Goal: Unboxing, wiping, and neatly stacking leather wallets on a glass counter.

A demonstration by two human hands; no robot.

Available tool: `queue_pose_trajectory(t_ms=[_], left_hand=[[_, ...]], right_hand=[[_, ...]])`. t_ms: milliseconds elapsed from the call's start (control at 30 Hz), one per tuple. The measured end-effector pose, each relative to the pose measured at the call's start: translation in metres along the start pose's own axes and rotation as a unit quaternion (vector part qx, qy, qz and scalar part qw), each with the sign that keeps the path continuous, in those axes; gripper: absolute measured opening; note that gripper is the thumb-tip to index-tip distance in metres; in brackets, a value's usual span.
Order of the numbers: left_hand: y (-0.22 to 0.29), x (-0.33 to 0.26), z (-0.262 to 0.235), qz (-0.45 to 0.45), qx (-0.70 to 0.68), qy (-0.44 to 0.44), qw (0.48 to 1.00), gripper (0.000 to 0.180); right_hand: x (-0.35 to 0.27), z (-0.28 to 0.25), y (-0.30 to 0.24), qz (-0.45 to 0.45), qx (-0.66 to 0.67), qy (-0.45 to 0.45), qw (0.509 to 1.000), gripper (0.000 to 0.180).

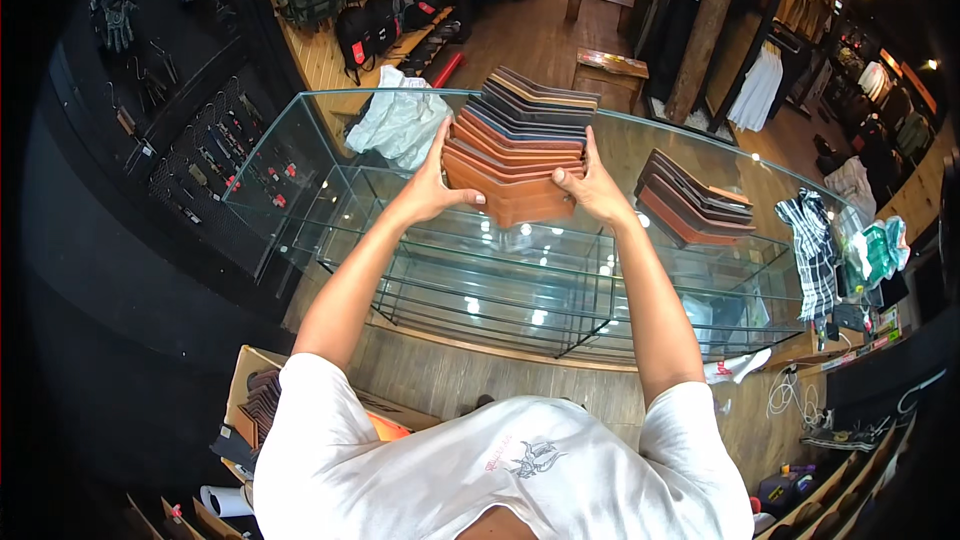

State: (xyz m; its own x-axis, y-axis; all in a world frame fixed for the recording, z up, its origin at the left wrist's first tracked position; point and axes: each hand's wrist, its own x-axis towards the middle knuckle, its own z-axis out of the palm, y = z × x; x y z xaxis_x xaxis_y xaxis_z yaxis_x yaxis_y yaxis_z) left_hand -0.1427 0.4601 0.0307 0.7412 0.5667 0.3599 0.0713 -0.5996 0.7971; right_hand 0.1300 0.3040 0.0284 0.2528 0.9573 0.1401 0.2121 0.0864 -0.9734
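Observation:
A row of leather wallets (520, 155), nested in a V shape, spans the space between my two hands above the glass display counter (400, 190). The nearest ones are tan and brown, the farther ones dark blue, black and grey. My left hand (433, 185) grips the row's left side, its thumb across the nearest wallet. On the right side my right hand (592, 180) presses, thumb also over the front. The fingers behind are partly hidden. A second, smaller row of brown and black wallets (690, 202) lies on the glass to the right.
Crumpled white plastic (405, 120) lies at the counter's far left. Checked cloth (812, 250) hangs at its right end. A cardboard box (245, 400) with more brown leather pieces stands at my lower left. Beyond are backpacks (360, 35), a bench (610, 65) and a wooden post (705, 30).

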Motion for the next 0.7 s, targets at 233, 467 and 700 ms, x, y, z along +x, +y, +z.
queue_pose_trajectory(t_ms=[233,467,700], left_hand=[[0.013,-0.015,0.005,0.037,0.14,0.067,0.987,0.139],[0.066,-0.03,0.043,0.041,0.297,0.043,0.953,0.129],[0.041,-0.008,0.068,0.114,0.247,0.129,0.954,0.12]], right_hand=[[0.01,-0.021,-0.007,-0.119,-0.25,0.112,0.954,0.117],[0.108,-0.037,-0.069,-0.134,-0.411,0.104,0.896,0.066],[0.174,-0.022,-0.054,0.068,-0.485,-0.056,0.87,0.073]])
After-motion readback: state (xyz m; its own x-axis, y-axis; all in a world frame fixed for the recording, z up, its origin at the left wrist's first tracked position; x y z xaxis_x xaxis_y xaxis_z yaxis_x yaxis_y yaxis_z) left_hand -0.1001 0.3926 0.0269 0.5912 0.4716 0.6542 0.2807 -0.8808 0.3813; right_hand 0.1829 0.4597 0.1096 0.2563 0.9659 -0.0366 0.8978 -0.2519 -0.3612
